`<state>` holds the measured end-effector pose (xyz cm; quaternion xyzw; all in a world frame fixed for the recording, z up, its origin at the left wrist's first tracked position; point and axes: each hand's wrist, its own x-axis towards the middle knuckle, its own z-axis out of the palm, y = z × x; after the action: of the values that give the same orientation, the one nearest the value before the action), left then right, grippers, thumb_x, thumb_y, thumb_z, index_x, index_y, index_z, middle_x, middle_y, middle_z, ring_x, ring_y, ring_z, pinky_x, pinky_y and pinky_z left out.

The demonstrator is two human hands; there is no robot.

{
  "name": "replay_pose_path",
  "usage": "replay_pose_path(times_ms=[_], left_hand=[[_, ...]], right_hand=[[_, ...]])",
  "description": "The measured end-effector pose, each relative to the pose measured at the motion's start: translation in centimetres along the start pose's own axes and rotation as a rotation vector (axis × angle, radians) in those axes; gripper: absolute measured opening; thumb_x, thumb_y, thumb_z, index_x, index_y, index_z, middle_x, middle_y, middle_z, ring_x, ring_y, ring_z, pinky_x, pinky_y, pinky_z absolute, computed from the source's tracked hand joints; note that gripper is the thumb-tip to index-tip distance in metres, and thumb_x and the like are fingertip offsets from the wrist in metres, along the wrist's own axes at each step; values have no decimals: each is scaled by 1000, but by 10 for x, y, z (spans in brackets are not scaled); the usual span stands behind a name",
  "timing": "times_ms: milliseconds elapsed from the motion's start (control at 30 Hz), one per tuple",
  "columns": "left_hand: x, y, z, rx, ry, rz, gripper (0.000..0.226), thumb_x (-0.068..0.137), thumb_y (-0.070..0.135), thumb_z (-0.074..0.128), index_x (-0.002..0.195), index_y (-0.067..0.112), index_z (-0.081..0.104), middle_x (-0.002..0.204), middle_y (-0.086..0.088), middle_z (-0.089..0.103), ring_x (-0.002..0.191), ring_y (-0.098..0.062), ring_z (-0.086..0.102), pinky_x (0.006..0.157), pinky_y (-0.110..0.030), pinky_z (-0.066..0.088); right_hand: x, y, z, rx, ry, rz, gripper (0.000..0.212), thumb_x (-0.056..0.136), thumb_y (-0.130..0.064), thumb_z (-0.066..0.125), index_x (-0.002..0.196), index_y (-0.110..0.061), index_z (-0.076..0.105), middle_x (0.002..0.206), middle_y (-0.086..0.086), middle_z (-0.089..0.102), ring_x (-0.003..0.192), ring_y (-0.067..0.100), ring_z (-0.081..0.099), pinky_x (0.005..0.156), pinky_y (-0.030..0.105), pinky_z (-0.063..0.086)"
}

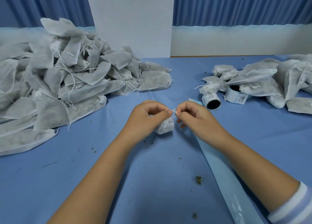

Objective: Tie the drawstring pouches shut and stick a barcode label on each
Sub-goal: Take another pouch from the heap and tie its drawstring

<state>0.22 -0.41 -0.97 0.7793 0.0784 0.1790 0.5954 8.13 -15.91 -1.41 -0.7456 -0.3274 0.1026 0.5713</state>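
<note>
Drawstring pouches of white non-woven fabric are lying in two lots, and the job is looking far from finished. Nearest the person, one long strip of pale blue glossy label backing (228, 173) is lying slantwise on the blue worktop (84, 181), running under the right forearm, with a few dark crumbs (198, 180) scattered around it. Just beyond, one small filled pouch (164, 126) is sitting between the hands, its neck gathered. Whether it is touching the worktop cannot be told. The left grip (146, 115) and the right grip (194, 115) are each pinching thumb and forefinger on the thin white drawstring (174, 112), seemingly working the knot. No label is showing on this pouch yet.

Farther back on the right, two rolls of white barcode labels (213, 101) are lying beside a pile of tied, labelled pouches (270, 82). Roughly a dozen are showing, with more running out of frame. Farther left, a much larger heap of flat, untied pouches (59, 75) is waiting, too overlapped to count.
</note>
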Motion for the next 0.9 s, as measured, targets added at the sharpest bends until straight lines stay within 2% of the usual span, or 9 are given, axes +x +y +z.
replay_pose_path(times_ms=[33, 100, 233, 367, 500, 667, 767, 900], left_hand=[[0, 0, 0, -3, -7, -1, 11, 84, 15, 76, 73, 18, 74, 98, -11, 68, 79, -12, 62, 76, -25, 44], [0, 0, 1, -8, -14, -4, 12, 83, 15, 76, 72, 20, 75, 98, -12, 68, 78, -11, 61, 74, -23, 44], [1, -1, 1, 2, 5, -9, 12, 86, 14, 73, 74, 17, 73, 92, -8, 69, 72, -8, 58, 71, -22, 43], [1, -3, 1, 31, 5, 16, 13, 86, 13, 72, 74, 17, 72, 91, -5, 67, 71, -5, 59, 72, -21, 43], [1, -4, 2, 48, 8, 28, 18, 86, 14, 73, 70, 23, 72, 88, 1, 66, 71, -1, 59, 71, -15, 43], [2, -5, 2, 76, 11, 50, 19, 85, 13, 73, 70, 24, 71, 87, 3, 65, 72, 0, 60, 71, -12, 42], [2, -5, 2, 97, 33, 80, 17, 85, 12, 73, 72, 22, 72, 90, 1, 66, 73, 3, 60, 72, -10, 43], [2, -3, 2, 59, 31, 67, 18, 86, 11, 72, 72, 22, 72, 88, 2, 68, 69, 2, 60, 69, -12, 43]], right_hand=[[0, 0, 0, 25, -2, -11, 13, 89, -7, 63, 82, -17, 59, 73, -9, 60, 72, 10, 59, 66, 27, 50], [-1, 0, 2, 61, 13, -65, 18, 84, -7, 72, 84, -14, 55, 78, -5, 63, 72, 12, 57, 65, 26, 50], [-2, 0, 3, 94, 62, -117, 23, 82, 0, 73, 85, -14, 55, 80, -2, 64, 70, 12, 56, 63, 23, 46], [-2, 3, 3, -37, 102, -157, 20, 84, 0, 70, 92, -19, 67, 79, -3, 64, 69, 11, 55, 65, 23, 49], [-3, 4, 2, -172, 105, -247, 28, 84, -2, 70, 97, -27, 66, 79, -6, 64, 65, 11, 56, 66, 23, 51], [-2, 4, 3, -344, 145, -318, 15, 83, -4, 71, 91, -17, 74, 77, -6, 62, 69, 12, 59, 68, 21, 50], [-2, 1, 2, -288, 135, -244, 6, 84, -7, 72, 85, -13, 75, 77, -2, 67, 69, 14, 61, 66, 21, 49], [0, -4, -3, -28, 23, -12, 7, 88, -12, 69, 82, -11, 73, 70, -7, 67, 62, 6, 57, 62, 17, 47]])
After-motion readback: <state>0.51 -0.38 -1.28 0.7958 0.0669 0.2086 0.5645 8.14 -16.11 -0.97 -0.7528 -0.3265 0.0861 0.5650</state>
